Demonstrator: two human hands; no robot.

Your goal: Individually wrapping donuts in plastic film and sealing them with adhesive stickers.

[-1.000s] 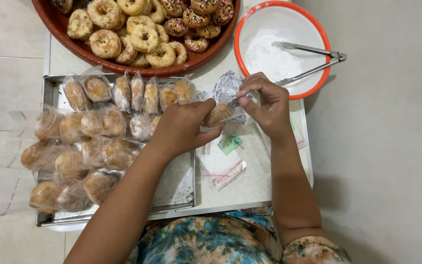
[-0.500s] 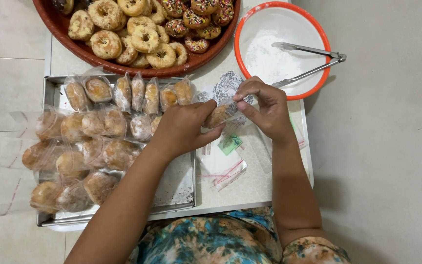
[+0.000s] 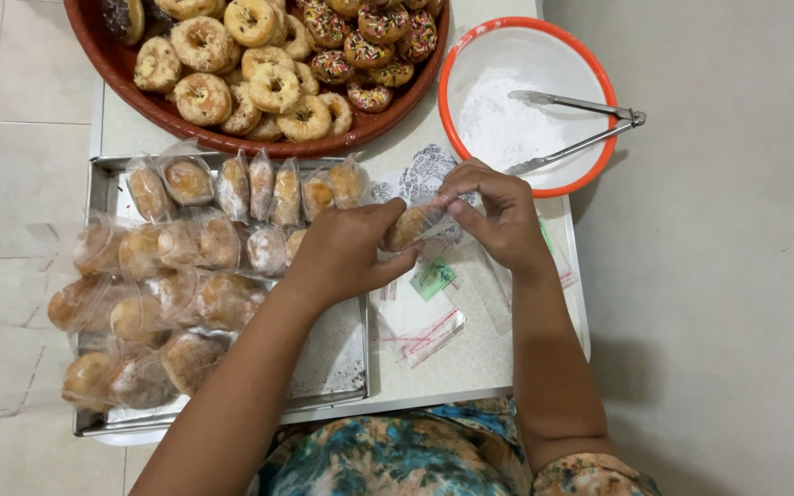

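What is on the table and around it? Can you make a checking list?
Surface: pale patterned tabletop.
Job's things: bagged doughnut held by left hand and right hand.
Clutter: metal tray of bagged doughnuts; brown round tray of loose doughnuts, some with sprinkles; orange-rimmed bowl with white powder and metal tongs; empty clear bags.
Grippers: both hands pinch the bag.
Cables: nothing seen.
Surroundings: pale tiles to the left, grey floor to the right.
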